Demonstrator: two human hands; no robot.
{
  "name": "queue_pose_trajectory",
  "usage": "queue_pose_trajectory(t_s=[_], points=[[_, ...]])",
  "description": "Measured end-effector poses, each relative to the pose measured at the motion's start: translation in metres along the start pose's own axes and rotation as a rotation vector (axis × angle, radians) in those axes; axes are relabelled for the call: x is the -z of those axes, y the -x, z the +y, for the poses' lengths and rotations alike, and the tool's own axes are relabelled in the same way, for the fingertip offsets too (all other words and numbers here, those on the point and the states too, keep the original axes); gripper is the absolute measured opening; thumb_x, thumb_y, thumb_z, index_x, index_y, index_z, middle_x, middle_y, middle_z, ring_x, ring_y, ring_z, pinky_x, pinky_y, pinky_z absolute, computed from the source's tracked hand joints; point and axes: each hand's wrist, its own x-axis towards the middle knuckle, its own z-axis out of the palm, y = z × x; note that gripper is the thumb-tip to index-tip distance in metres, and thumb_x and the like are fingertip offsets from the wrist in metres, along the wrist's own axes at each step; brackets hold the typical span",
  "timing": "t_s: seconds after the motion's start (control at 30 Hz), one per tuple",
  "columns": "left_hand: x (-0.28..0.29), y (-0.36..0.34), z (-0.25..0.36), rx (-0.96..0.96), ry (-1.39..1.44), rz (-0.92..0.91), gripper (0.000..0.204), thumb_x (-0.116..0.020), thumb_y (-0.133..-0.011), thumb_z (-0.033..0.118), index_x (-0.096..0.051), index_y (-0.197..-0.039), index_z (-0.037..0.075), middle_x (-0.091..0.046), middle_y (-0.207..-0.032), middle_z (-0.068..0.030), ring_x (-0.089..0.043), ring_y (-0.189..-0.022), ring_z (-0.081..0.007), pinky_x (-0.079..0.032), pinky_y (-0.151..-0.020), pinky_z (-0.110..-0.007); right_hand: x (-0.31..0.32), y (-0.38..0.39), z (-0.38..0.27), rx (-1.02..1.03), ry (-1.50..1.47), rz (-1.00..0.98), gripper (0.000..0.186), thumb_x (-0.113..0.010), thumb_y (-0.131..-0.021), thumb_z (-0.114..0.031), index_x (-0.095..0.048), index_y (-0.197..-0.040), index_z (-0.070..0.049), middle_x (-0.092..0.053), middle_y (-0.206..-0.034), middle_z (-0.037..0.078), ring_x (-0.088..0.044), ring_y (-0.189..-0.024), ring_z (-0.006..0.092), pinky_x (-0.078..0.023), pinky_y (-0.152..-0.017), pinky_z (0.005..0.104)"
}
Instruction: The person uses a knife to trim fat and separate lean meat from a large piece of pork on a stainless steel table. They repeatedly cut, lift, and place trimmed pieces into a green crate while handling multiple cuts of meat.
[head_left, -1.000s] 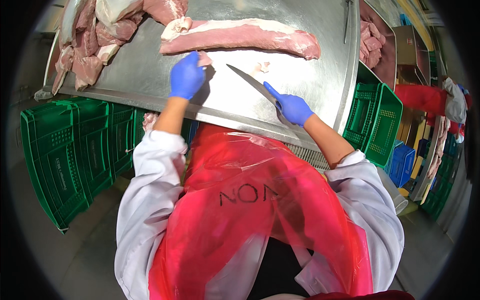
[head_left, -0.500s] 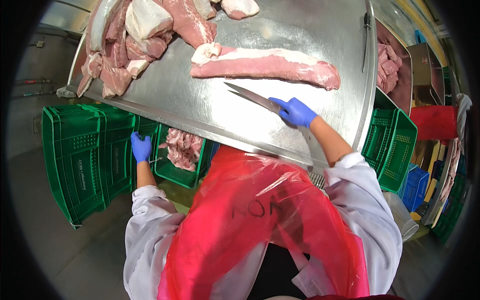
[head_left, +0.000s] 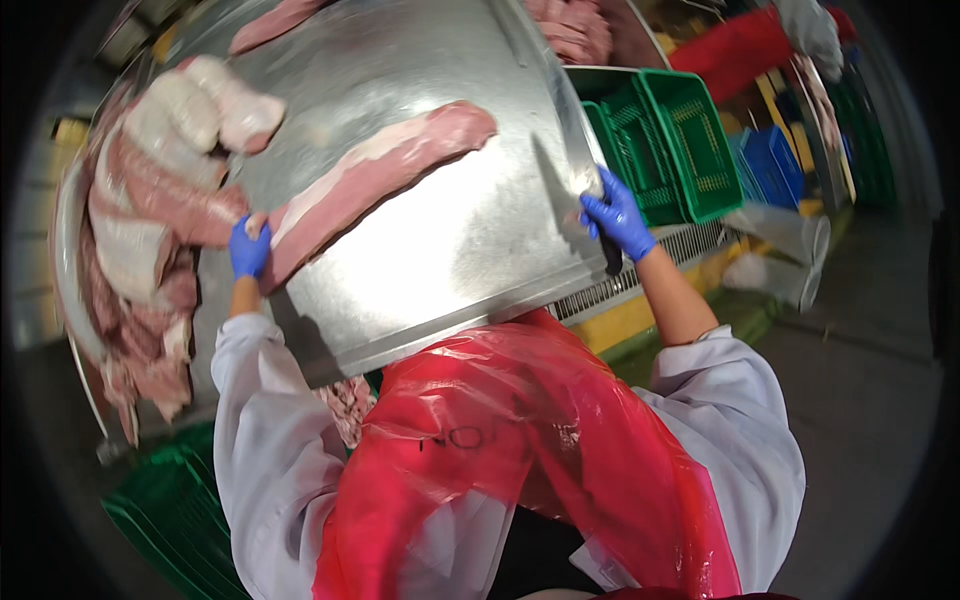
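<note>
A long pork loin [head_left: 380, 180] with a pale fat strip along one side lies slantwise on the steel table [head_left: 420, 280]. My left hand [head_left: 250, 248], in a blue glove, is closed on its near left end. At the table's right edge, my blue-gloved right hand [head_left: 620, 217] holds a knife [head_left: 612, 256] by its black handle. The blade points away from me and is blurred by motion. Left of the loin, a heap of large meat cuts [head_left: 150, 220] reaches close to my left hand.
Beyond the right table edge stand green crates [head_left: 690, 140], a blue crate [head_left: 768, 165] and a container of meat pieces [head_left: 570, 30]. Another meat piece [head_left: 275, 25] lies at the far side. Low on the left are a green crate [head_left: 175, 510] and meat trimmings [head_left: 347, 405], partly hidden by my arm.
My left hand has come up from beside the green crates to grip the loin's end. My right hand has moved with the knife to the table's right edge. The view has turned.
</note>
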Motion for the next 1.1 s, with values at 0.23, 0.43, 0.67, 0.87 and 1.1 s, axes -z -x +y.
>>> queue_pose_trajectory(t_s=[0.23,0.43,0.67,0.87,1.1], points=[[-0.070,0.026,0.136,0.107,0.317,0.211,0.021,-0.061,-0.093,0.020,-0.072,-0.103,0.005,-0.073,-0.101,-0.0168,-0.070,-0.097,-0.0316,-0.053,-0.088,-0.041,0.096,-0.019,0.015,-0.004,0.113,0.367,0.059,-0.062,-0.100,-0.009,-0.040,-0.155,-0.006,-0.066,-0.092,0.005,-0.060,-0.065,0.0110,-0.050,-0.054,0.0254],[-0.019,0.090,0.116,0.192,0.198,0.123,0.033,-0.065,-0.089,0.026,-0.065,-0.113,0.003,-0.071,-0.108,-0.0246,-0.069,-0.103,-0.0429,-0.054,-0.088,-0.047,-0.026,-0.051,0.021,-0.054,0.135,0.146,0.058,-0.065,-0.100,-0.013,-0.042,-0.154,-0.009,-0.065,-0.092,0.005,-0.062,-0.069,0.0107,-0.053,-0.056,0.0276],[0.009,0.108,0.101,0.316,0.192,-0.001,0.037,-0.069,-0.085,0.022,-0.069,-0.116,0.002,-0.074,-0.110,-0.0192,-0.072,-0.104,-0.0354,-0.056,-0.090,-0.041,-0.309,-0.058,-0.017,-0.045,-0.011,-0.574,0.073,-0.059,-0.099,-0.014,-0.025,-0.164,-0.019,-0.064,-0.087,0.009,-0.061,-0.063,0.0141,-0.054,-0.055,0.0316],[0.024,0.114,0.138,0.133,0.340,0.075,0.027,-0.070,-0.084,0.017,-0.074,-0.109,0.006,-0.074,-0.104,-0.0161,-0.072,-0.100,-0.0327,-0.056,-0.088,-0.039,-0.395,-0.072,-0.020,0.008,0.449,-0.691,0.071,-0.046,-0.104,-0.021,-0.013,-0.167,-0.019,-0.068,-0.085,0.024,-0.068,-0.064,0.0272,-0.059,-0.064,0.0421],[0.027,0.103,0.140,0.079,0.288,0.193,0.024,-0.068,-0.084,0.018,-0.075,-0.103,0.006,-0.074,-0.107,-0.0158,-0.072,-0.101,-0.0333,-0.056,-0.088,-0.039,-0.312,-0.006,-0.020,0.019,0.579,-0.958,0.070,-0.043,-0.103,-0.024,-0.013,-0.167,-0.020,-0.070,-0.083,0.025,-0.069,-0.058,0.0295,-0.057,-0.059,0.0412]])
